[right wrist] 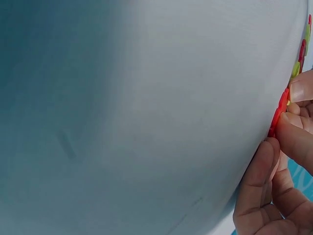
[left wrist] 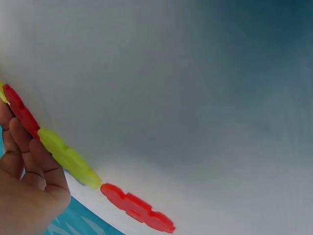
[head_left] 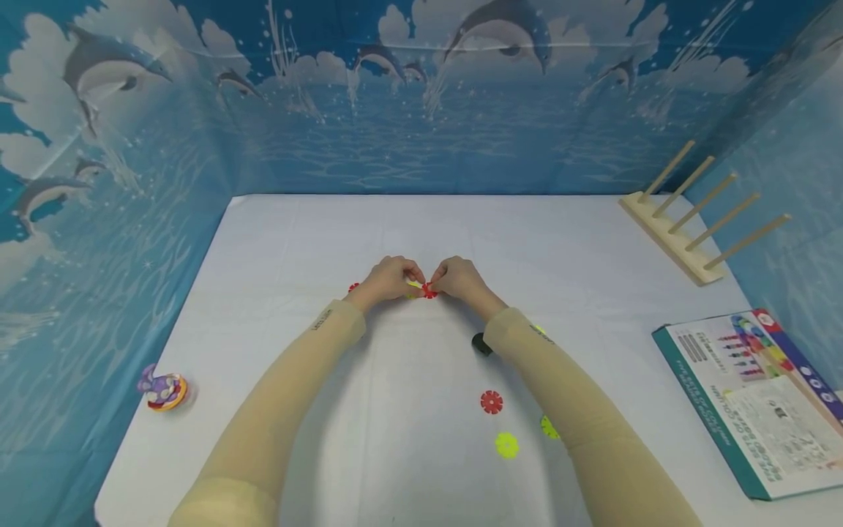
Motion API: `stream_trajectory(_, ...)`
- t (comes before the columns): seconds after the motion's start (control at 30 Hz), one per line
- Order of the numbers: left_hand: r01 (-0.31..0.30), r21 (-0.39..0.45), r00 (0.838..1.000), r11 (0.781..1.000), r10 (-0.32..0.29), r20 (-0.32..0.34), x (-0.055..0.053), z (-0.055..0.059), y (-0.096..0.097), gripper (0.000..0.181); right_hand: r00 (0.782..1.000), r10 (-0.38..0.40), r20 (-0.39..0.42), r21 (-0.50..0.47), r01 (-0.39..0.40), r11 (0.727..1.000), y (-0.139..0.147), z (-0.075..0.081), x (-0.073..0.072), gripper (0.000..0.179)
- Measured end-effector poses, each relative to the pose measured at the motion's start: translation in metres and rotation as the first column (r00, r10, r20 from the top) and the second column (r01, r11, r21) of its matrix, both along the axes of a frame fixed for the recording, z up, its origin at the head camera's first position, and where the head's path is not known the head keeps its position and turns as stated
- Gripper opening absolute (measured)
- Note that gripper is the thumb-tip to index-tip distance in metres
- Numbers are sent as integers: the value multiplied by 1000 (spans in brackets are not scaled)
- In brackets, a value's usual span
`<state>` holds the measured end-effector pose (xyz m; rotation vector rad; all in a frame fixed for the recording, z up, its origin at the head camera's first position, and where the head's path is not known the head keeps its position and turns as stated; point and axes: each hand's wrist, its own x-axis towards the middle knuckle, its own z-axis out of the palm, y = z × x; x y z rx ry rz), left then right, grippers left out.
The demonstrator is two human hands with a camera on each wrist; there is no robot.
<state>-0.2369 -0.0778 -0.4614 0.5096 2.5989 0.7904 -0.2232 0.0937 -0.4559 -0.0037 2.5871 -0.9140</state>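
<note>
Apparently joining: left hand [head_left: 390, 279] pinches yellow notched plastic disc [right wrist: 295, 69], right hand [head_left: 459, 279] red notched plastic disc [right wrist: 279, 113] (next: probably align, press).

Soft light is spread over the tabletop [head_left: 408, 454], while the left wrist view is darkened toward two o'clock.

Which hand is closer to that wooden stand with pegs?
The right. The right hand, pinching a red disc, is left of the wooden stand; the left hand is farther left, so farther away.
</note>
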Motion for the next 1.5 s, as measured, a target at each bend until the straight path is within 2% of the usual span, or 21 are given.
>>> stream_trajectory(0.23, -30, -7, 998, 1000, 30, 47, 0, 5, 6, 22, 1000, 0, -29, 5, 1, 1000, 3, 1, 2, 15)
stream_trajectory(0.4, -38, -4, 997, 999, 38, 71, -1, 5, 7, 21, 1000, -2, -3, -10, 2, 1000, 7, 3, 2, 16)
stream_trajectory(0.57, -44, 1, 996, 999, 44, 75, -3, 5, 6, 19, 999, 4, 44, -60, -1, 998, 17, 12, 3, 20)
stream_trajectory(0.73, -46, -4, 996, 999, 46, 75, -3, 6, 4, 18, 1000, 10, 17, -108, -8, 994, 36, 22, 9, 27)
stream_trajectory(0.97, -56, 5, 995, 998, 56, 85, -2, 5, 3, 18, 999, 37, -19, -175, -40, 984, 77, 33, 36, 31)
stream_trajectory(1.17, -53, 17, 995, 998, 51, 80, -1, 5, 4, 17, 998, 39, -55, -140, -46, 989, 117, 37, 68, 32)
stream_trajectory(1.33, -42, 13, 997, 999, 41, 61, -1, 3, 3, 16, 997, 25, -79, -114, -34, 993, 142, 34, 90, 32)
stream_trajectory(1.5, -34, 6, 998, 999, 34, 52, 0, 0, 1, 17, 997, 26, -75, -113, -34, 993, 157, 23, 102, 34)
